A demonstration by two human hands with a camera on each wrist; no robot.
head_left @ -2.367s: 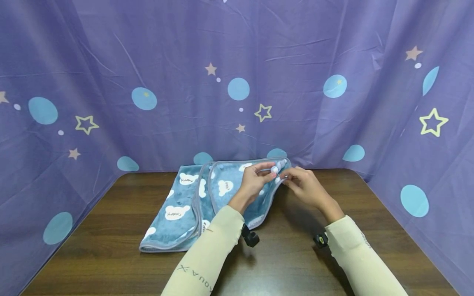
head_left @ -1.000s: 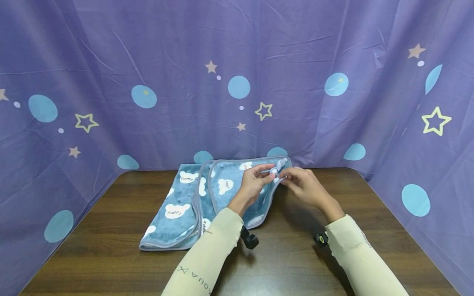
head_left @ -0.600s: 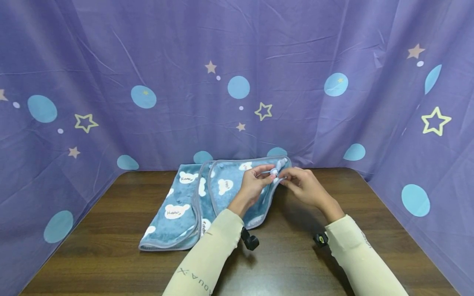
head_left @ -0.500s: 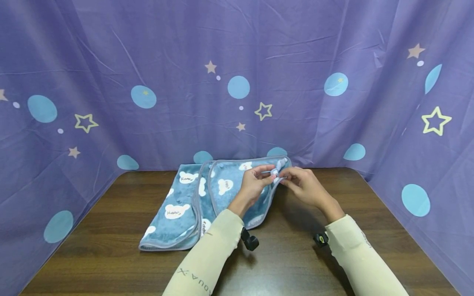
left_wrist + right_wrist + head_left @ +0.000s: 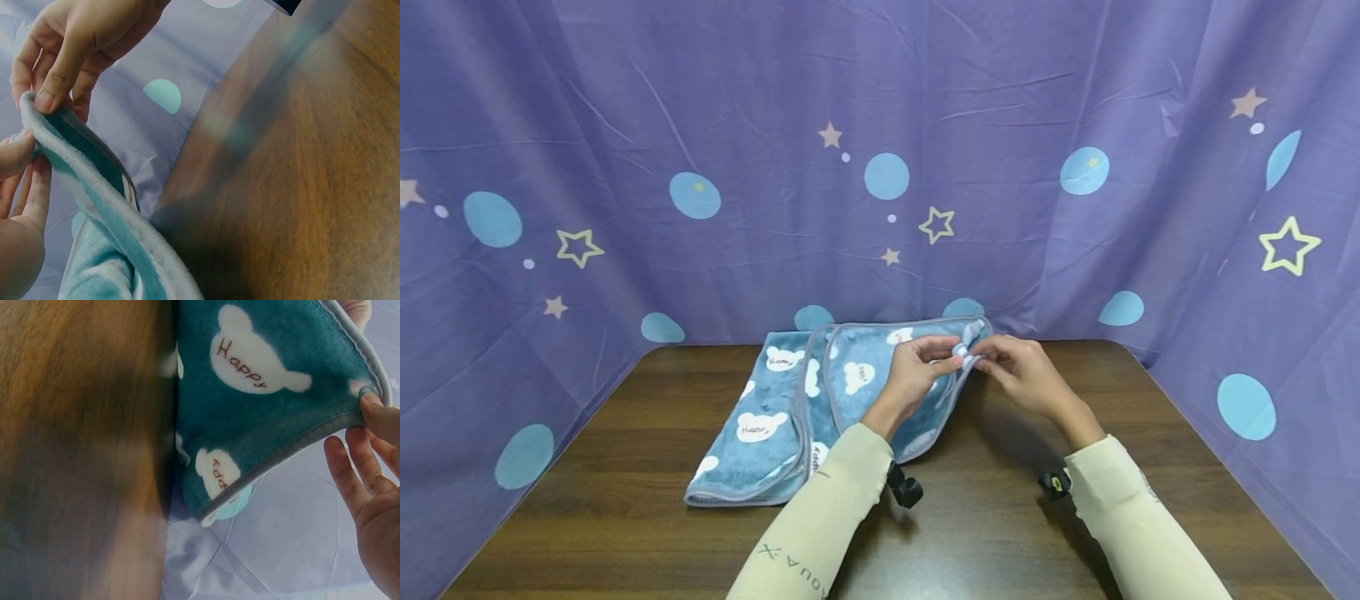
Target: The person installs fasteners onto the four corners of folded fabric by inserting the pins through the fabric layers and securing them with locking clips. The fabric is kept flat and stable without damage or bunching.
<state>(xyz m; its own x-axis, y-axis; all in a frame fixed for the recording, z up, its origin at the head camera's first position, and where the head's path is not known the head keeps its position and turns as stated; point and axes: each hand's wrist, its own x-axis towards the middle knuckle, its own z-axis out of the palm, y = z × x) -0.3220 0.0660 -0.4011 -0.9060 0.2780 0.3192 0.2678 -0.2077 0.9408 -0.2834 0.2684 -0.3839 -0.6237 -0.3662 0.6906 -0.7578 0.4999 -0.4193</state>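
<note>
A blue plush blanket (image 5: 859,400) with white bear prints and grey piping lies folded, its right corner raised. At that corner, a pale round fastener (image 5: 962,351) sits below a pale strip (image 5: 973,332). My left hand (image 5: 910,375) pinches the fastener between thumb and fingers. Beside it, my right hand (image 5: 1032,375) pinches the piped edge, fingertips right at the fastener. In the left wrist view, the right thumb (image 5: 53,90) presses on the piping (image 5: 94,172). The right wrist view shows the lifted underside with bear prints (image 5: 250,356); fingers partly hide the fastener.
The brown wooden table (image 5: 625,533) extends in front and to both sides. A purple curtain (image 5: 775,233) with stars and dots stands close behind the blanket. Small black wrist cameras (image 5: 905,487) hang under both wrists.
The right hand's fingertips and the piped edge have come closer to the fastener in the left hand. The blanket's folded left part stays in place.
</note>
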